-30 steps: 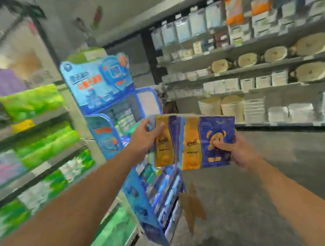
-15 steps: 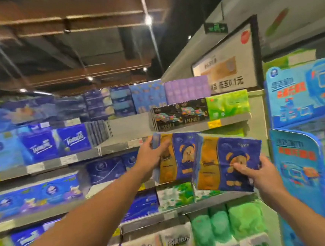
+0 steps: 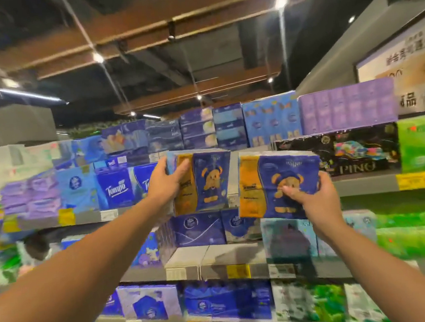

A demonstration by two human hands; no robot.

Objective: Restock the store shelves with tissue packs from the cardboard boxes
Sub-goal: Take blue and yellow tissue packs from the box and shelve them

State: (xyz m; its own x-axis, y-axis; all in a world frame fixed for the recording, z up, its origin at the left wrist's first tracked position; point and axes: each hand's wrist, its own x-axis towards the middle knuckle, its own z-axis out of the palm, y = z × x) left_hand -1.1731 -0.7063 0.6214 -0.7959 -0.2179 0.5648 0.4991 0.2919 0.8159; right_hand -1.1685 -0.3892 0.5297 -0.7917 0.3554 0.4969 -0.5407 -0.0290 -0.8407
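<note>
Nearest, the right hand point(image 3: 314, 200) pinches the lower right corner of a blue-and-orange film-wrapped tissue pack printed with a bear point(image 3: 277, 184), thumb on its face. Beside it, slightly farther, the left hand point(image 3: 168, 182) wraps curled fingers round the left edge of a matching bear-printed pack point(image 3: 205, 181). Both are raised before the grey metal upper shelf point(image 3: 359, 185). They look light, soft and slippery, so edge grips seem best.

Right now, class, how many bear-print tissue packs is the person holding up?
2: one tissue pack in the left hand, one tissue pack in the right hand. More may sit hidden behind them.
</note>
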